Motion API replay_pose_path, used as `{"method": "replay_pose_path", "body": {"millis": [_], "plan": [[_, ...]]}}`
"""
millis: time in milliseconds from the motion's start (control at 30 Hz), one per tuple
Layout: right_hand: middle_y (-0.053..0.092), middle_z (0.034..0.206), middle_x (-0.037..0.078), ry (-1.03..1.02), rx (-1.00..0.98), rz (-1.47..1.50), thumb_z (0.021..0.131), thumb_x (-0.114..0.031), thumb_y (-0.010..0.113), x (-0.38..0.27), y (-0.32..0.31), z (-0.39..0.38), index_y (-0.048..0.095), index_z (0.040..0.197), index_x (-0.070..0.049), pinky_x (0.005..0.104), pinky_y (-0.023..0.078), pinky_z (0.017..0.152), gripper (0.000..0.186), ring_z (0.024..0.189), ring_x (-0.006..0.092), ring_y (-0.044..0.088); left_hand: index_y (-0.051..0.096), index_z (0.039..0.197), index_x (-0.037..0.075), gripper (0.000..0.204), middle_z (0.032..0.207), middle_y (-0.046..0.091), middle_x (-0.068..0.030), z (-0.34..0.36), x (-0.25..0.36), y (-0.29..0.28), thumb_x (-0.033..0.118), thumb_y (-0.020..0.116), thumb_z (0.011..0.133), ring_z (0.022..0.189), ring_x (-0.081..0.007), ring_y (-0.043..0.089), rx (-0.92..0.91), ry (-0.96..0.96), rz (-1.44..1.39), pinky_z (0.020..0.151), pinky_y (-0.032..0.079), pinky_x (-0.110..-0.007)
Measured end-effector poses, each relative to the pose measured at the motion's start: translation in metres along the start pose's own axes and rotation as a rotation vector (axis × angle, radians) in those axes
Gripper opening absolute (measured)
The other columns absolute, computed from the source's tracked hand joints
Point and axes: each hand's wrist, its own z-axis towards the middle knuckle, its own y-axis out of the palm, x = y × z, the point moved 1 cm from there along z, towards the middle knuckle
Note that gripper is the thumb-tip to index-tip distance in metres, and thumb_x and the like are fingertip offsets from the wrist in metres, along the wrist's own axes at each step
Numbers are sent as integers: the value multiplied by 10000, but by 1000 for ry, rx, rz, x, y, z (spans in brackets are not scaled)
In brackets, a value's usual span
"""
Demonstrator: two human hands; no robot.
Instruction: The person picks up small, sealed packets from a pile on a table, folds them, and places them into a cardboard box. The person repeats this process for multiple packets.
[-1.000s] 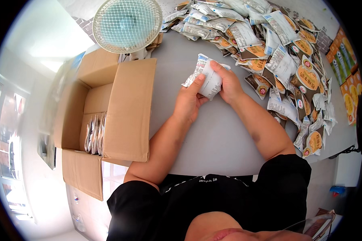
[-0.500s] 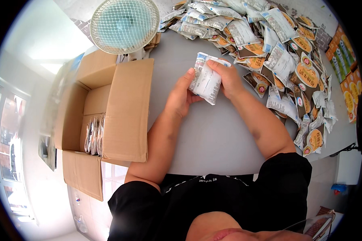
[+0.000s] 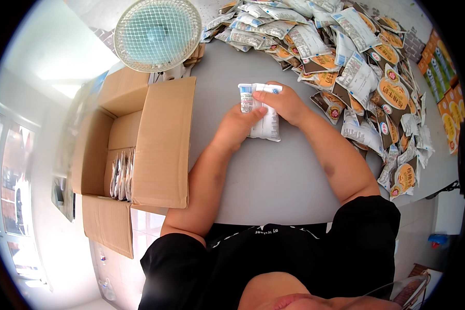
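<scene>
A white milk pouch (image 3: 266, 126) with grey print and a blue edge is held above the grey table, its plain printed side facing up. My left hand (image 3: 237, 125) grips its left side, the thumb lying across the front. On the upper right edge, my right hand (image 3: 283, 102) is closed with its thumb pressed on the pouch and the fingers behind it. To the left stands an open cardboard box (image 3: 163, 142), where several pouches (image 3: 121, 175) are packed upright in a row.
A large heap of similar pouches (image 3: 356, 77) covers the far and right parts of the grey table (image 3: 274, 181). Behind the box is a round fan (image 3: 157, 36) with a pale guard. Printed cartons (image 3: 442, 72) stand beyond the heap at the right.
The pouch has turned from a tilt to nearly upright and dropped slightly nearer. My left thumb has moved across its front, and my right hand has shifted left along its top.
</scene>
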Motion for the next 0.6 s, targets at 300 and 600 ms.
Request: {"method": "replay_pose_path", "body": {"millis": [300,600], "plan": [[661,953,62,-50,42,11,900,-262,647,-2,4,-3,621,1037,-18,273,503,708,280,830,111,613,543,1222,-12,457,1090,638,-96,-2,4,3,358,567,955,969,-177,618,38,-3,-24,846,488,-316],[677,962,135,-178,157,-400,908,-390,614,19,15,0,587,1099,34,330,512,756,465,858,201,652,487,1295,-44,607,1227,568,-151,-2,7,-2,481,385,1009,1079,-229,587,202,135,-128,924,470,-345]]}}
